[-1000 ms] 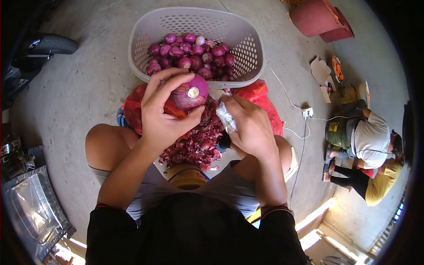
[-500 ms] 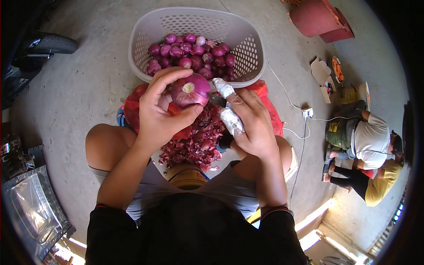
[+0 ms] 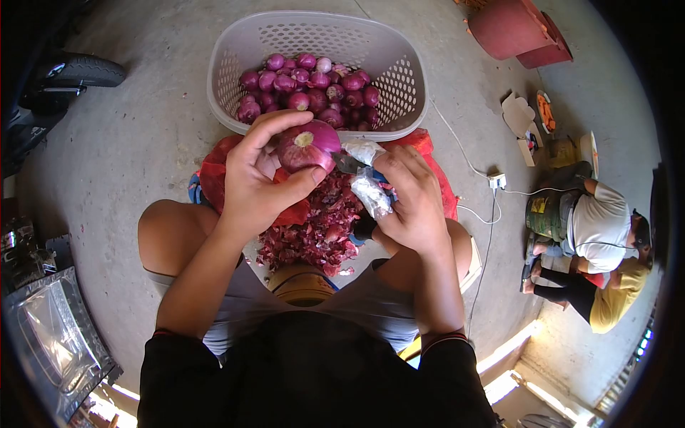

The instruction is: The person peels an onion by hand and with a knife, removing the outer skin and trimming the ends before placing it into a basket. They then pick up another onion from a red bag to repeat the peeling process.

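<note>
My left hand (image 3: 260,175) is closed around a large red onion (image 3: 303,151), its pale root end facing up. In my right hand (image 3: 407,192) is a small knife (image 3: 347,162), its blade against the onion's right side. White wrapping (image 3: 370,194) covers my right thumb and index finger. Beneath both hands lies a heap of onion skins (image 3: 314,239) on a red mesh sack (image 3: 438,171). Just beyond them stands a grey perforated basket (image 3: 314,25) holding several red onions (image 3: 284,82).
A white cable with a power socket (image 3: 496,181) runs along the floor at right. Two other people (image 3: 599,228) sit farther right. Red tubs (image 3: 510,32) stand at the upper right, and a wheel (image 3: 85,70) is at upper left.
My right hand's fingers have shifted slightly, and more of the knife blade shows beside the onion. The onion is turned a little in my left hand.
</note>
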Available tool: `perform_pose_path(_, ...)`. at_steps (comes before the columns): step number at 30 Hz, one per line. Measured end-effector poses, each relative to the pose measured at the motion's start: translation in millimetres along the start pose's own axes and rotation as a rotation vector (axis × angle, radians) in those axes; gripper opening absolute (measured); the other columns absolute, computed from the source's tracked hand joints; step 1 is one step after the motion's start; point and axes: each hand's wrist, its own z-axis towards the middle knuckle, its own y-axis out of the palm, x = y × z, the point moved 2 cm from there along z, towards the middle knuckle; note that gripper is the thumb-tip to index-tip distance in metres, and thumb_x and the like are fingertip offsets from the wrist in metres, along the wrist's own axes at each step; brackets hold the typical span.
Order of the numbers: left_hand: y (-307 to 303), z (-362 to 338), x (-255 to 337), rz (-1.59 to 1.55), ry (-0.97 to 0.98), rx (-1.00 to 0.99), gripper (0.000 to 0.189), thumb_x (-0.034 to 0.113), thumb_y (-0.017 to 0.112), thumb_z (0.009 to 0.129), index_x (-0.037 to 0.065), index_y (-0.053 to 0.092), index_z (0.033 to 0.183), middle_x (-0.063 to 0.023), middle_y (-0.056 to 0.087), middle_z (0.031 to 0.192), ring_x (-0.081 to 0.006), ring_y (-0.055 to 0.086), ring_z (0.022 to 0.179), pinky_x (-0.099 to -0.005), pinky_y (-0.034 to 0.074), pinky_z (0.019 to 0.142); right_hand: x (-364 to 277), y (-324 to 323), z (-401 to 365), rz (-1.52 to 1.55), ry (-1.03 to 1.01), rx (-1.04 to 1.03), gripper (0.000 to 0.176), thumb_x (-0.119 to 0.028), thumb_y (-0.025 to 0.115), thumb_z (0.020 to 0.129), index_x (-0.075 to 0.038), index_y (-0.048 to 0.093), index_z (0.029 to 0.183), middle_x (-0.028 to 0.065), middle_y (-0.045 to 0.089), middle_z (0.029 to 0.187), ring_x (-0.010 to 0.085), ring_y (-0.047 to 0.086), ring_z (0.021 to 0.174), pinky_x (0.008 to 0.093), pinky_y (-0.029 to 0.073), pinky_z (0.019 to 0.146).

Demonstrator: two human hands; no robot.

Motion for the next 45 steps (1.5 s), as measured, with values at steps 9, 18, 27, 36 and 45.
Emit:
perform_pose_path(9,0,0,0,-0.074,-0.117,-0.018,0.053,-0.011,0.068,0.071,-0.003,0.051,0.12,-0.0064,0.049,0.115,-0.015,0.052,0.106,-0.0291,0.046,0.09,0,10,-2,-0.008,0.044,-0.032,0.048,-0.004,0.065,0.06,-0.007,0.06,0.108,0.0133,0.057,0.088,0.0325,0.056,0.08,0.0403,0.046,0.07)
perform_pose_path(18,6,-2,1,-0.07,-0.082,-0.087,0.053,-0.009,0.07,0.07,-0.002,0.052,0.12,-0.0071,0.049,0.117,-0.016,0.052,0.109,-0.0309,0.046,0.093,15,20,-10,0.315,0.153,0.012,0.041,0.003,0.055,0.076,-0.001,0.054,0.118,0.0174,0.057,0.11,0.0319,0.056,0.102,0.0367,0.044,0.086)
perform_pose_path(27,2,-2,0,-0.103,-0.124,-0.062,0.055,-0.011,0.068,0.071,-0.004,0.049,0.122,-0.0089,0.05,0.12,-0.0161,0.053,0.108,-0.0308,0.046,0.093,21,14,-14,0.306,-0.017,-0.013,0.054,0.001,0.059,0.064,0.001,0.05,0.117,0.0204,0.059,0.103,0.038,0.058,0.092,0.0425,0.046,0.08)
perform_pose_path(36,1,-3,-1,-0.091,-0.179,-0.025,0.054,-0.009,0.07,0.071,-0.003,0.051,0.121,-0.0077,0.049,0.118,-0.0146,0.052,0.108,-0.0292,0.046,0.092,6,10,-5,0.184,0.015,-0.036,0.049,-0.001,0.063,0.061,-0.002,0.053,0.109,0.0195,0.06,0.099,0.0389,0.058,0.091,0.0452,0.046,0.078)
perform_pose_path(45,2,-2,2,0.101,-0.051,-0.011,0.053,-0.01,0.066,0.071,-0.006,0.049,0.122,-0.0116,0.05,0.12,-0.018,0.05,0.112,-0.0309,0.041,0.095,5,10,-4,0.159,0.067,-0.074,0.047,0.001,0.06,0.065,-0.001,0.055,0.111,0.0163,0.061,0.102,0.0339,0.058,0.089,0.039,0.046,0.076)
